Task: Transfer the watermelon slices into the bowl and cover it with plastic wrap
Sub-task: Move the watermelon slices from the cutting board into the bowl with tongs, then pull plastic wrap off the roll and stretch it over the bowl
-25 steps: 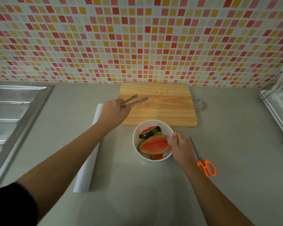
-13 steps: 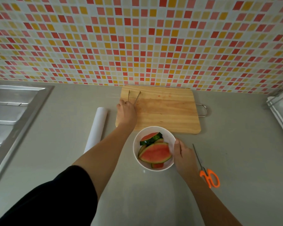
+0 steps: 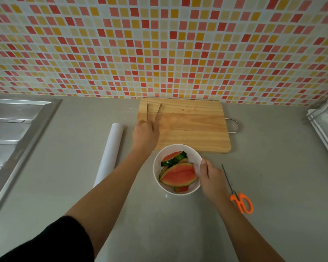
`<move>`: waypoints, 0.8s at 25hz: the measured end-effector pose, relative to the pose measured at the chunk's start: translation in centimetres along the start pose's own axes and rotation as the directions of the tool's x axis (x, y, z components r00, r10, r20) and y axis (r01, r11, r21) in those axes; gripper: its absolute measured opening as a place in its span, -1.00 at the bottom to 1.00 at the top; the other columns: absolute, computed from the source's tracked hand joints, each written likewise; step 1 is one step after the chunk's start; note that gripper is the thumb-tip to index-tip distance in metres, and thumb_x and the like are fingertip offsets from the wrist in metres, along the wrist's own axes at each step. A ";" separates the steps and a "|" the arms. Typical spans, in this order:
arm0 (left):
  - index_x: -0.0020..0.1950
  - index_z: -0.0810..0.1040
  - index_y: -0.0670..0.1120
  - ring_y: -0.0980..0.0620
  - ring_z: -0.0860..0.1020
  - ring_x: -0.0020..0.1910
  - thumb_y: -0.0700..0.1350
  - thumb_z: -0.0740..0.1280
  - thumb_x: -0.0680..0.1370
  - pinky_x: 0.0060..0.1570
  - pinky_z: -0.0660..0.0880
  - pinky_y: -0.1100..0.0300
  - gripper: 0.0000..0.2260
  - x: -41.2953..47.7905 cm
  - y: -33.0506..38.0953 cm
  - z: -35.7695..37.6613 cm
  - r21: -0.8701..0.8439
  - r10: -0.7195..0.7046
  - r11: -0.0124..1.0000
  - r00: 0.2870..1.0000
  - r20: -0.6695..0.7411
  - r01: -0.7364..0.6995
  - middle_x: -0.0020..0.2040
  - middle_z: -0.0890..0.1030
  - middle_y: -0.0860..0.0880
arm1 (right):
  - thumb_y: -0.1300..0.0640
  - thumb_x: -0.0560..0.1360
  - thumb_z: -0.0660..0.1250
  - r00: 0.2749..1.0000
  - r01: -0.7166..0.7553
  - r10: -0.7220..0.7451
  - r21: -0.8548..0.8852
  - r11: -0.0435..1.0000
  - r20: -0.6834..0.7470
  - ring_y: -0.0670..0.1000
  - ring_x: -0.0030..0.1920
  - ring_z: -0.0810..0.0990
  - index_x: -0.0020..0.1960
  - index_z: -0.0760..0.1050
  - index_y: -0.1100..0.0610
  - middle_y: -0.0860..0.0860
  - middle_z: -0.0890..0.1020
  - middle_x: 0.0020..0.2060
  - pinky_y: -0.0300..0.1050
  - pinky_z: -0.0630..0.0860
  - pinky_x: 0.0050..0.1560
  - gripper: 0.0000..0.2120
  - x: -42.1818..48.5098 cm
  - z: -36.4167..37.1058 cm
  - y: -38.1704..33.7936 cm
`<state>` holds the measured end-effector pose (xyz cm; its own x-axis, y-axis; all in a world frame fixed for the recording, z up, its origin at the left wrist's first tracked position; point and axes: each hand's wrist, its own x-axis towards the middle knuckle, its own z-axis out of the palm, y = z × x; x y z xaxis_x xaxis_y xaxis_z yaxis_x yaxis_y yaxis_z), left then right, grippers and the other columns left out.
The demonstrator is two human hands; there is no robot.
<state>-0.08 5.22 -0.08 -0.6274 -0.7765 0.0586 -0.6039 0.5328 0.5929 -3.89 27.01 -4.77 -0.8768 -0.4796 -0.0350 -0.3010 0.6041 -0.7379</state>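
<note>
Grey countertop [image 3: 80,133] lies under you. Your left hand [image 3: 145,135] grasps metal tongs [image 3: 154,112] on the wooden cutting board [image 3: 193,125]. Your right hand [image 3: 211,178] grips the white bowl [image 3: 195,155] by its rim, with the watermelon slices [image 3: 178,174] inside, just left of those fingers. The plastic wrap roll [image 3: 110,154] lies left of your left fingers, and the orange scissors [image 3: 237,195] lie right of your right ones.
</note>
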 end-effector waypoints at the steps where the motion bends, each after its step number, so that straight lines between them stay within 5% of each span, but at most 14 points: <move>1: -0.36 0.39 -0.17 -0.07 0.42 -0.36 -0.13 0.13 0.61 -0.30 0.39 0.08 -0.66 -1.5 -0.3 -0.6 0.004 0.042 0.999 0.998 0.053 -0.042 -0.38 0.44 -0.09 | 0.10 0.61 0.04 1.000 -0.005 0.005 0.000 1.000 -0.002 0.02 -0.43 0.45 -0.15 0.44 0.10 -0.06 0.42 -0.49 -0.11 0.27 -0.41 -0.74 0.0 0.0 -0.1; 3: -0.40 0.33 -0.17 0.00 0.38 -0.44 -0.15 0.11 0.60 -0.35 0.32 0.13 -0.64 -4.9 -1.1 -1.4 0.018 0.079 0.996 0.976 0.204 -0.085 -0.45 0.40 -0.05 | 0.10 0.61 0.03 1.000 -0.016 0.016 -0.003 1.000 -0.005 0.09 -0.38 0.46 -0.15 0.45 0.16 0.00 0.44 -0.47 -0.08 0.28 -0.36 -0.71 -0.3 -0.1 -0.4; 6: -0.18 0.50 -0.19 -0.08 0.54 -0.22 -0.08 0.07 0.63 -0.23 0.36 0.17 -0.68 -8.8 -2.1 -1.9 -0.051 0.018 0.999 0.950 0.310 -0.002 -0.18 0.61 -0.16 | 0.08 0.61 0.02 1.000 -0.013 0.013 -0.013 1.000 -0.002 0.04 -0.40 0.44 -0.12 0.46 0.18 0.01 0.45 -0.46 -0.10 0.24 -0.38 -0.70 -1.7 -0.4 -0.6; 10: -0.26 0.36 0.06 -0.20 0.57 -0.01 -0.03 0.11 0.62 -0.13 0.34 0.17 -0.75 -11.8 -2.6 -2.4 -0.127 -0.025 0.990 0.961 0.277 0.062 -0.04 0.64 -0.22 | 0.08 0.61 0.02 1.000 -0.019 0.020 -0.006 1.000 0.014 -0.02 -0.45 0.40 -0.13 0.44 0.16 -0.06 0.41 -0.51 -0.12 0.14 -0.45 -0.71 -4.5 -0.3 -0.3; 14: -0.13 0.40 -0.02 -0.18 0.56 0.00 -0.03 0.09 0.63 -0.13 0.30 0.20 -0.81 -13.6 -3.5 -2.4 -0.095 -0.034 0.994 0.962 0.272 0.062 -0.02 0.64 -0.19 | 0.09 0.61 0.04 1.000 -0.022 0.022 -0.007 1.000 0.009 0.09 -0.41 0.42 -0.13 0.46 0.20 0.02 0.44 -0.49 -0.08 0.10 -0.38 -0.71 -6.1 -0.3 0.0; 17: -0.21 0.41 -0.07 -0.11 0.51 -0.15 -0.04 0.08 0.63 -0.16 0.29 0.18 -0.73 -13.8 -3.5 -2.7 -0.126 0.000 0.991 0.964 0.265 0.034 -0.19 0.58 -0.13 | 0.09 0.61 0.03 1.000 -0.017 0.018 -0.018 1.000 0.021 0.08 -0.37 0.44 -0.13 0.45 0.18 0.04 0.49 -0.43 -0.08 0.23 -0.35 -0.71 -6.2 -0.3 -0.2; 20: -0.13 0.56 -0.25 -0.13 0.46 -0.26 -0.12 0.13 0.62 -0.21 0.31 0.15 -0.69 -11.3 -5.4 -5.4 -0.105 -0.026 0.994 0.996 0.084 0.035 -0.28 0.54 -0.20 | 0.08 0.60 0.04 1.000 -0.013 0.014 -0.019 1.000 0.024 0.06 -0.38 0.42 -0.19 0.40 0.09 -0.04 0.44 -0.48 -0.09 0.19 -0.35 -0.74 -6.0 -0.2 -0.1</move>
<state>12.92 9.24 0.42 -0.6503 -0.7593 -0.0246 -0.5706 0.4669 0.6756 1.33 30.01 -4.33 -0.8717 -0.4863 -0.0610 -0.2966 0.6224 -0.7243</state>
